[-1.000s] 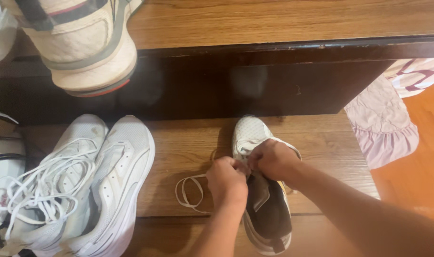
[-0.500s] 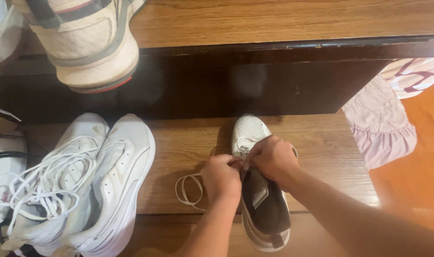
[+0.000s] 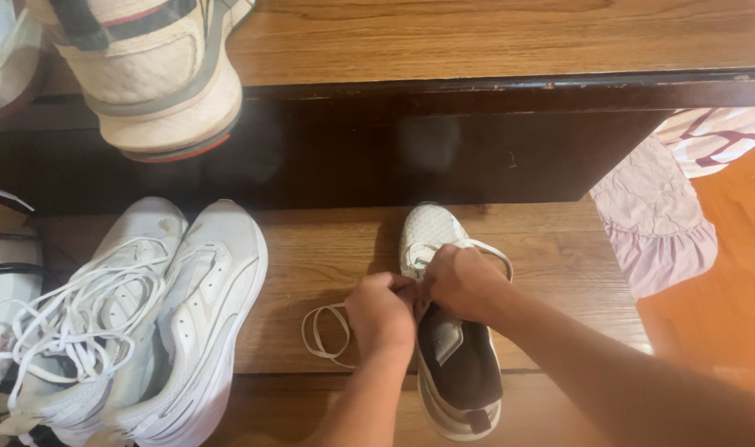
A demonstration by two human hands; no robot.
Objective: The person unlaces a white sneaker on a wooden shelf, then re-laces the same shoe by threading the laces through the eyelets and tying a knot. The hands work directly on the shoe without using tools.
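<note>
A small white mesh sneaker (image 3: 432, 228) with a dark inside stands on a wooden step (image 3: 328, 248), toe pointing away from me. My left hand (image 3: 382, 313) and my right hand (image 3: 461, 281) meet over its lacing area, fingers pinched on the white shoelace (image 3: 323, 333). One loop of the lace lies on the step to the left of the shoe; another strand arcs over the shoe's right side. The eyelets are hidden under my fingers.
A pair of larger white sneakers (image 3: 146, 314) with loose laces lies at the left. A worn cream sneaker (image 3: 158, 74) sits on the step above, over a dark riser (image 3: 443, 157). Pale pink ruffled cloth (image 3: 654, 223) lies at the right on an orange wood floor.
Both hands stay on the lace and have shifted slightly left. A lace strand now shows arcing over the shoe's right side.
</note>
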